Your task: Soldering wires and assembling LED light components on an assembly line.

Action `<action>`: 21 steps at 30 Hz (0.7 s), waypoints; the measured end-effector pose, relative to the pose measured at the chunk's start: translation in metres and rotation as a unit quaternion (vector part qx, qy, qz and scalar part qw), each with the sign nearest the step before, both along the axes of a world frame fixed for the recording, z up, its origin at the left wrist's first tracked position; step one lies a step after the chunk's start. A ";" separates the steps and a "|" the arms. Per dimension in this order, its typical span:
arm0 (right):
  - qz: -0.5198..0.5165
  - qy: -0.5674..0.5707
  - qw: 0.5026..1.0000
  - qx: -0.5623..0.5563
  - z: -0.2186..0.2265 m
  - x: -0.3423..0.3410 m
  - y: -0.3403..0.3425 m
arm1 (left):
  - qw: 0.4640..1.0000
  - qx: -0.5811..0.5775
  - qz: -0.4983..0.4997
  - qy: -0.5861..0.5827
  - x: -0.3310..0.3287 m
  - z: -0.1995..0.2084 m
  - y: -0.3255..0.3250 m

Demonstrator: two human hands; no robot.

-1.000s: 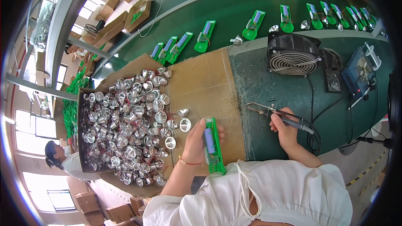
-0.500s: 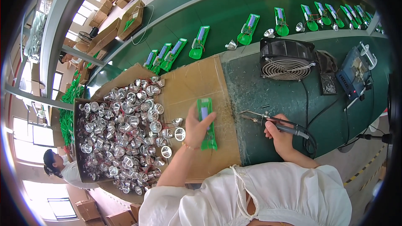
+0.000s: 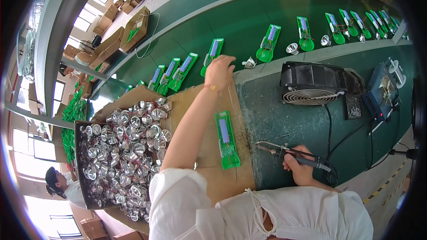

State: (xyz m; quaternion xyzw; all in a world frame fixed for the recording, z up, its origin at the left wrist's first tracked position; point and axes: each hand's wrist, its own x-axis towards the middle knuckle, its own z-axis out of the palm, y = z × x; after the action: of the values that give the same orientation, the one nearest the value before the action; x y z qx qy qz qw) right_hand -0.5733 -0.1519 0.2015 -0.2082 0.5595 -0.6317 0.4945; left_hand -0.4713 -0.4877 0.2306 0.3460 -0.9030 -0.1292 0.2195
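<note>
My right hand [image 3: 299, 164] is wrapped round the dark handle of a soldering iron [image 3: 316, 165], its tip pointing left over the green bench. A thin tube runs beside the tip. My left hand [image 3: 220, 72] reaches out to the near edge of the belt, fingers loosely bent and apart, with nothing visible in them. It overlaps the lower end of a green plastic housing [image 3: 216, 47]; whether it touches it I cannot tell. Right of that hand lies a silver reflector cup [image 3: 249, 63]. On the cardboard before me rests another green housing [image 3: 230, 156] with a purple cylindrical battery [image 3: 223, 130] and circuit board.
A carton of silver reflector cups [image 3: 120, 160] stands at left, partly behind my left arm. A black fan [image 3: 311, 82] and a blue soldering station [image 3: 378, 100] with cables occupy the right bench. Several green housings line the belt [image 3: 178, 40]. A person [image 3: 66, 186] is at far left.
My left hand has let go of the green housing on the cardboard and moved forward to the belt edge. My right hand keeps its hold on the soldering iron. The view has shifted slightly.
</note>
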 end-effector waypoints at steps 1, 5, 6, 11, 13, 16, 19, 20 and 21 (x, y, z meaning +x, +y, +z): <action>-0.002 0.002 1.000 -0.002 -0.003 0.000 -0.001 | 1.000 0.003 -0.018 -0.024 -0.013 -0.007 -0.014; -0.026 0.028 0.999 0.000 -0.002 0.000 -0.002 | 0.992 0.029 -0.055 -0.108 -0.052 -0.026 -0.033; -0.019 0.038 0.999 0.000 -0.002 -0.001 -0.002 | 0.994 0.025 -0.056 -0.090 -0.055 -0.027 -0.034; -0.010 0.058 0.998 0.009 -0.002 0.002 -0.002 | 0.984 -0.055 -0.026 -0.167 -0.035 -0.012 -0.028; -0.005 0.060 0.998 0.003 -0.004 -0.001 -0.001 | 0.996 -0.050 -0.005 -0.068 -0.005 0.003 -0.017; -0.017 0.013 1.000 0.001 0.000 -0.002 -0.001 | 0.997 0.009 0.021 0.076 0.036 0.037 0.024; -0.017 0.034 0.999 0.012 0.001 -0.002 -0.003 | 0.990 -0.064 0.021 0.122 0.062 0.050 0.070; -0.015 0.035 0.999 0.011 -0.001 -0.003 -0.002 | 0.986 -0.092 0.018 0.140 0.069 0.055 0.085; -0.014 0.037 0.999 0.011 -0.003 -0.002 -0.002 | 0.986 -0.091 0.028 0.136 0.075 0.061 0.096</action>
State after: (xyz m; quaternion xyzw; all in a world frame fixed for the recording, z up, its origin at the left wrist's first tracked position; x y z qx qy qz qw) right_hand -0.5756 -0.1538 0.1986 -0.2176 0.5871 -0.6244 0.4670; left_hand -0.3967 -0.3914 0.2911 0.3286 -0.8628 -0.0859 0.3745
